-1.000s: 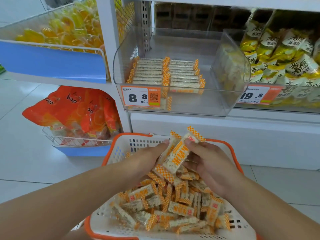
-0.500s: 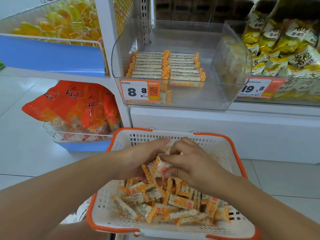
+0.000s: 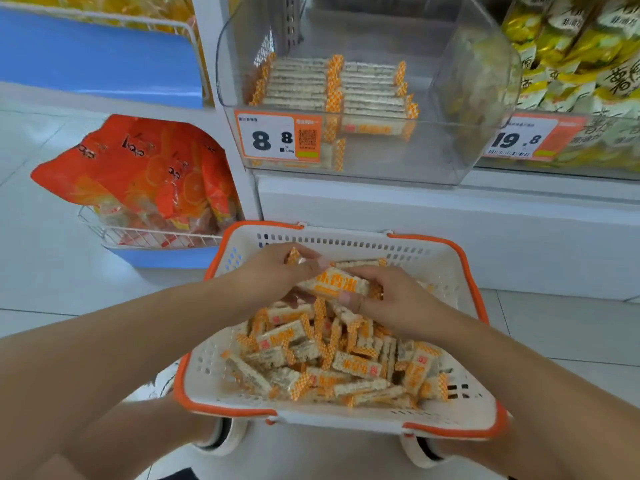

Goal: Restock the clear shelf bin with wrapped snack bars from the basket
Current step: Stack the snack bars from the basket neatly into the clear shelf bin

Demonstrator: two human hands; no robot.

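Both hands, left (image 3: 277, 271) and right (image 3: 388, 299), grip a bunch of bars (image 3: 332, 285) over the basket (image 3: 346, 415), bin (image 3: 363, 98) only part filled, plenty of bars left to move.

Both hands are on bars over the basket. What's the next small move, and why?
Probably lift the held bars up and forward toward the clear bin. The left hand and right hand hold them together above the basket, and the bin's neat rows leave open floor on the right side.
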